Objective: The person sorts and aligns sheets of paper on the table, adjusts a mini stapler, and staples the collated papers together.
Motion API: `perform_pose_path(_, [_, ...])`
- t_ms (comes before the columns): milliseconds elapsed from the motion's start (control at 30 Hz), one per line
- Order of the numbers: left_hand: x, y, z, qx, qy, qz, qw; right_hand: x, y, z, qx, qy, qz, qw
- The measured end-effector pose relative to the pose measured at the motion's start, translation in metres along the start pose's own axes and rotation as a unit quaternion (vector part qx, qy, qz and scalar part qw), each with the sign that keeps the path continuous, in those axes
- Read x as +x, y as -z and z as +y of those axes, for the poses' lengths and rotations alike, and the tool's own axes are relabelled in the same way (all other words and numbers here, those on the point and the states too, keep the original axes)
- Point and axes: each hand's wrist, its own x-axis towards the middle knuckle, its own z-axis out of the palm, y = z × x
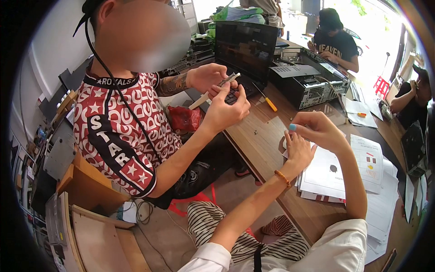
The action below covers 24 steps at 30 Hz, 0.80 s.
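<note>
My left hand (299, 153), with an orange bead bracelet (282, 178) on its wrist, is over the table edge with its fingers stretched out. From above, my right hand (319, 129) bends down to the left fingertips. Its thumb, with a light blue nail, is pressed towards the fingers; whatever is between them is hidden. Printed papers (331, 174) lie just under and beside my hands. At my left, another person in a red patterned shirt holds a small pale part (229, 80) and a dark keypad-like piece (232, 96) in both hands.
An open laptop (244, 50) and an opened computer case (312, 79) stand farther back on the wooden table (244, 145). A yellow-handled screwdriver (270, 104) and tiny loose bits (255, 132) lie nearby. More people sit across and at the right.
</note>
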Motion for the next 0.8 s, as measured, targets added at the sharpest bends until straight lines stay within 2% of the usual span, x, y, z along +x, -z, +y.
perform_pose_path(100, [0.002,0.007,0.0,-0.023,0.008,-0.035,0.999,0.015,-0.006,-0.002,-0.082,0.041,0.027,0.995])
perform_pose_path(200, [0.0,0.005,0.0,0.003,0.019,-0.046,0.999,0.041,-0.009,-0.012,-0.101,0.04,0.068,0.992])
perform_pose_path(233, [-0.001,0.004,0.0,0.004,0.023,-0.019,1.0,0.052,-0.01,-0.015,-0.102,0.039,0.067,0.992])
perform_pose_path(300, [-0.001,0.002,0.001,0.003,0.027,0.011,1.0,0.078,-0.012,-0.018,-0.127,0.105,0.12,0.979])
perform_pose_path(433, [0.0,0.002,0.001,0.008,0.027,0.002,1.0,0.135,-0.023,-0.014,-0.164,0.084,0.122,0.975])
perform_pose_path(500, [0.001,0.001,0.001,0.0,0.028,-0.018,0.999,0.168,-0.034,0.002,-0.195,0.138,0.227,0.944])
perform_pose_path(533, [0.003,-0.002,0.0,0.014,0.023,-0.019,0.999,0.169,-0.035,-0.015,-0.196,0.139,0.226,0.944])
perform_pose_path(567, [0.002,-0.005,-0.001,0.021,0.02,-0.022,0.999,0.169,-0.033,-0.032,0.036,0.061,0.08,0.994])
perform_pose_path(600, [0.002,-0.007,-0.001,0.029,0.017,-0.024,0.999,0.165,-0.028,-0.051,0.265,-0.021,-0.072,0.961])
perform_pose_path(633, [0.002,-0.006,-0.002,0.012,0.006,-0.024,1.0,0.158,-0.023,-0.065,0.324,0.062,-0.191,0.924])
perform_pose_path(667, [0.001,-0.005,-0.003,-0.004,-0.004,-0.025,1.0,0.151,-0.021,-0.076,0.375,0.144,-0.306,0.863])
perform_pose_path(800, [-0.002,0.001,0.001,0.019,0.017,-0.007,1.0,0.129,-0.011,-0.089,0.302,0.215,-0.307,0.877])
